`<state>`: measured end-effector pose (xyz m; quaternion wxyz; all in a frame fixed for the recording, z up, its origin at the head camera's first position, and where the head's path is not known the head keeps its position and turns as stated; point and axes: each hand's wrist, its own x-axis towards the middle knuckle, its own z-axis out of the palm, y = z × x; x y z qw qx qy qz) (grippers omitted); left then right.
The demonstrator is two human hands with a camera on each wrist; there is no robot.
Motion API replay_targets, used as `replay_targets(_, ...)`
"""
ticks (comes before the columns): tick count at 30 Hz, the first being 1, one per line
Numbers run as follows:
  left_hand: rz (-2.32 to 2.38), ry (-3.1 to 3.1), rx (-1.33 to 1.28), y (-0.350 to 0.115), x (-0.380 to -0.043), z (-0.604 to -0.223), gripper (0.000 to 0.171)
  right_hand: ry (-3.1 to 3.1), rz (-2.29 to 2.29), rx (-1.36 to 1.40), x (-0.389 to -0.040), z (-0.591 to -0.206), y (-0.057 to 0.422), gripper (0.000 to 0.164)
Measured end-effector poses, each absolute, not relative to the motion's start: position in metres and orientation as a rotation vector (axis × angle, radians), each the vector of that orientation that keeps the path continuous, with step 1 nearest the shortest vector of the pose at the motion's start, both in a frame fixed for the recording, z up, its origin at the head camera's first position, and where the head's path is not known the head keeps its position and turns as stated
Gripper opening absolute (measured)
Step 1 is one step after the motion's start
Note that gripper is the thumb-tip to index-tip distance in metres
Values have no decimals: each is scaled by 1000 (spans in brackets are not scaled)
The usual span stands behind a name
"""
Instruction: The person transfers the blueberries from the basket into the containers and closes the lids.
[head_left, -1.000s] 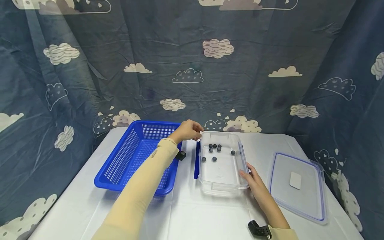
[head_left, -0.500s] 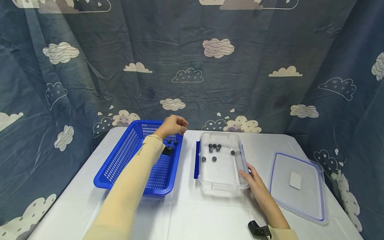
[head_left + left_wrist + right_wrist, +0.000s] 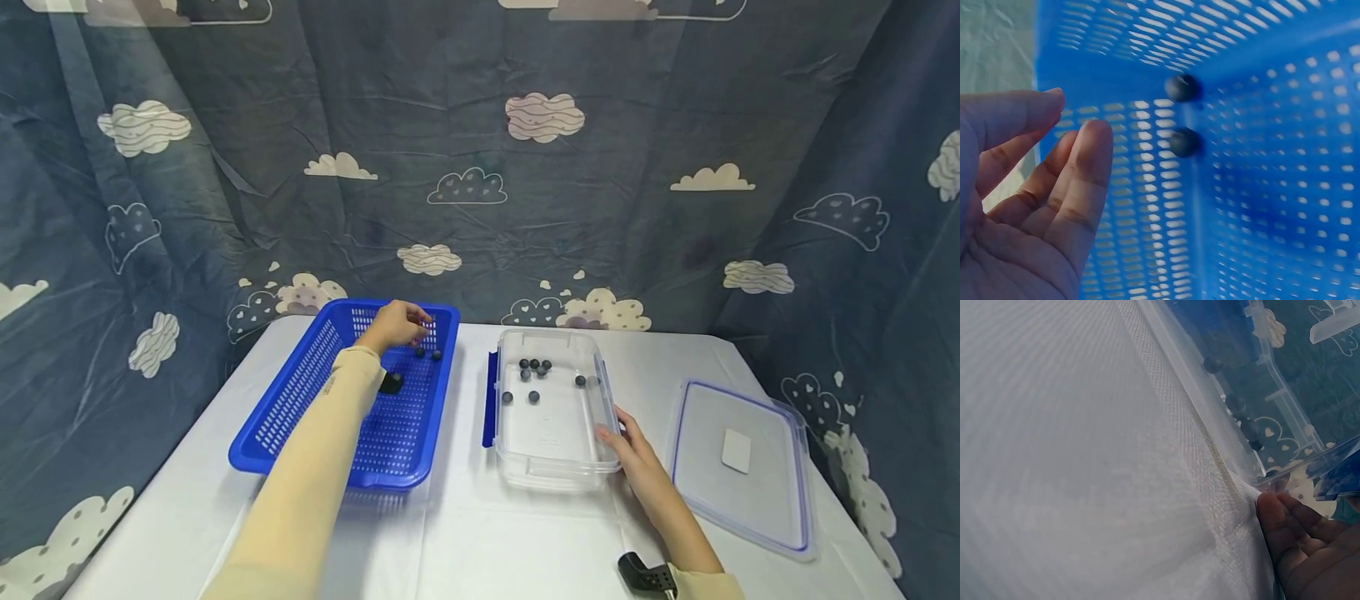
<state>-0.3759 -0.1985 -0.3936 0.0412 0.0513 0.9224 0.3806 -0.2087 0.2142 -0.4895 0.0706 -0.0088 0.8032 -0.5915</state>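
Observation:
My left hand (image 3: 394, 325) is over the far end of a blue perforated plastic basket (image 3: 255, 454). In the left wrist view its thumb and fingers stand apart with nothing between them. Two small dark balls (image 3: 1184, 142) lie in the basket by its side wall, just past the fingertips. To the right, a clear plastic container (image 3: 551, 442) with a blue side clip (image 3: 491, 400) holds several similar dark balls (image 3: 581, 381), mostly toward its far end. My right hand (image 3: 637, 458) grips the container's right side, thumb at the rim and fingers along the outer wall.
A clear lid (image 3: 757, 500) with a blue seal and a white label (image 3: 737, 451) lies at the right of the white-covered table (image 3: 480, 533). A dark cloud-print curtain (image 3: 600, 233) hangs behind and at both sides.
My left hand has moved left from the container's far corner to above the basket. The two balls there have come out from behind the arm. The right hand keeps its hold.

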Motion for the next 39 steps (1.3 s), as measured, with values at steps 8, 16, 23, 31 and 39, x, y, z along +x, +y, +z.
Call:
replay_targets(8,986,2843,153,-201,-381,-417,31,2429,-1780,-25,-208,-491,215,70)
replay_targets(16,841,2822,191,-201,-381,-425,35,2428,-1781,-31,-208,-489,214,69)
replay_targets(23,730,2807,230,-201,-380,-430,38,2423,-1779,-41,-208,-488,213,69)
replay_targets(31,619,2849,259,-197,-377,-430,42,2430,-1767,-29,-209,-489,214,70)
replay_targets(39,590,2871,273,-199,-377,-431,36,2420,-1765,-33,-210,-490,215,71)
